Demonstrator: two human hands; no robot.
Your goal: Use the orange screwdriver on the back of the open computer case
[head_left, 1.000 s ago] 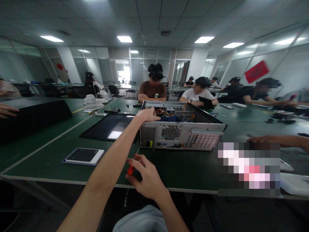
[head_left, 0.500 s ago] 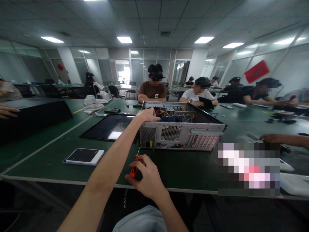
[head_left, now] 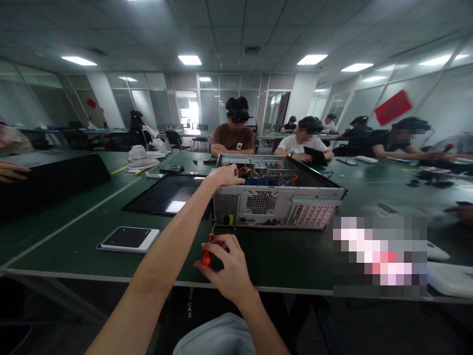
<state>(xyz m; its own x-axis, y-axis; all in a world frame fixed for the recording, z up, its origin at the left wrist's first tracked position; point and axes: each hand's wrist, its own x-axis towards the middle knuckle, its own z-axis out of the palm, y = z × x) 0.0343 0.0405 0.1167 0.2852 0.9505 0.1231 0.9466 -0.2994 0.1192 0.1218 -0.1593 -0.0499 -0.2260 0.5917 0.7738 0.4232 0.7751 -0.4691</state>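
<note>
An open computer case (head_left: 277,202) lies on the green table (head_left: 74,241), its rear panel toward me. My left hand (head_left: 223,175) rests on the case's top left rear edge, fingers curled over the rim. My right hand (head_left: 225,264) grips a screwdriver with an orange-and-black handle (head_left: 207,254); its thin shaft points up at the case's lower left rear corner. Coloured cables (head_left: 254,173) show inside the case.
The case's black side panel (head_left: 166,193) lies flat to the left. A white-edged device (head_left: 129,238) sits near the front edge. A black case (head_left: 48,175) stands far left with another person's hand beside it. Several people sit across the table. A small fan (head_left: 142,159) stands behind.
My right hand has lifted the screwdriver slightly up and toward the case. At the far right, another person's arm has drawn back out of the picture.
</note>
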